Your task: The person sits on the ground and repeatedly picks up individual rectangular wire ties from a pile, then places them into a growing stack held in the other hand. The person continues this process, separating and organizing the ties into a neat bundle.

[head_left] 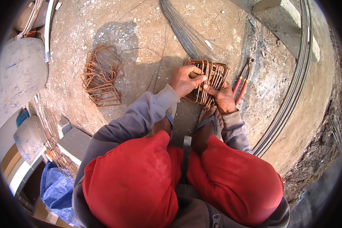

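Observation:
A stack of rusty square rebar stirrups (209, 68) stands in front of my feet, its bent bars packed side by side. My left hand (185, 80) is closed in a pinch at the stack's left side, thumb and forefinger meeting over the bars. Whatever thin piece may lie between those fingertips is too small to make out. At the right side, my right hand (223, 98) grips the stack, thumb on top and the other fingers partly hidden. Just right of that hand lie pincers (242, 81) with red and yellow handles.
A loose heap of stirrups (101, 76) lies to the left. Beyond the stack fans a bundle of thin tie wire (183, 28). Long bars (292, 91) curve along the right, near a concrete block (283, 24). A blue tarp (58, 190) and a grey slab (75, 143) sit at lower left.

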Demonstrator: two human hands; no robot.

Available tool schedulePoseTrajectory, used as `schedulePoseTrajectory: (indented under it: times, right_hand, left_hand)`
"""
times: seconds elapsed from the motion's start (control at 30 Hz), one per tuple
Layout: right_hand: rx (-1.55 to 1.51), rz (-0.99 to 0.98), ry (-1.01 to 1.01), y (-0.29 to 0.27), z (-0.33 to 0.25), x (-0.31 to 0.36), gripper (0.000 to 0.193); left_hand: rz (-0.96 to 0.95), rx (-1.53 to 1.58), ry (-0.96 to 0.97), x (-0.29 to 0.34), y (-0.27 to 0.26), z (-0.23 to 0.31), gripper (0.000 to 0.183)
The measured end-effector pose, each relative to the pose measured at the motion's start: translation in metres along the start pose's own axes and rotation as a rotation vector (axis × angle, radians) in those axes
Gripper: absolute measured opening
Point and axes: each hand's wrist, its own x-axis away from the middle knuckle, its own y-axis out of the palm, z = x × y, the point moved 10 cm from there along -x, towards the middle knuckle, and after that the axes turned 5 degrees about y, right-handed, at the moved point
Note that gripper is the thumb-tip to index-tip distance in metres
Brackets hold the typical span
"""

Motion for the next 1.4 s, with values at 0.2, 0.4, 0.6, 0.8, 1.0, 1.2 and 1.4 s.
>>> schedulePoseTrajectory:
  times: [0.2,0.4,0.6,0.8,1.0,1.2,1.4]
  right_hand:
    - [-0.114,-0.071,0.070,0.013,0.006,-0.004,0.036]
    - [-0.181,-0.019,0.052,0.018,0.000,-0.003,0.035]
    - [-0.115,-0.036,0.078,0.016,0.004,-0.005,0.031]
    - [-0.104,0.030,0.101,0.014,0.005,-0.002,0.030]
    - [-0.137,0.015,0.106,0.015,0.009,-0.005,0.029]
    - [-0.124,0.028,0.099,0.014,0.006,-0.005,0.030]
    - [-0.120,0.023,0.084,0.010,0.008,-0.005,0.030]
  left_hand:
    - [0.212,0.120,0.060,0.009,-0.012,-0.003,0.022]
    - [0.144,-0.053,0.127,0.007,-0.016,0.025,0.021]
    - [0.069,-0.066,0.140,0.010,-0.009,0.017,0.028]
    - [0.648,-0.874,0.336,0.043,-0.152,0.089,0.029]
    - [0.881,-1.345,-0.346,0.077,-0.322,0.021,0.042]
    - [0.915,-1.133,-0.189,0.084,-0.333,0.018,0.029]
    - [0.864,-0.950,0.125,0.072,-0.292,0.039,0.024]
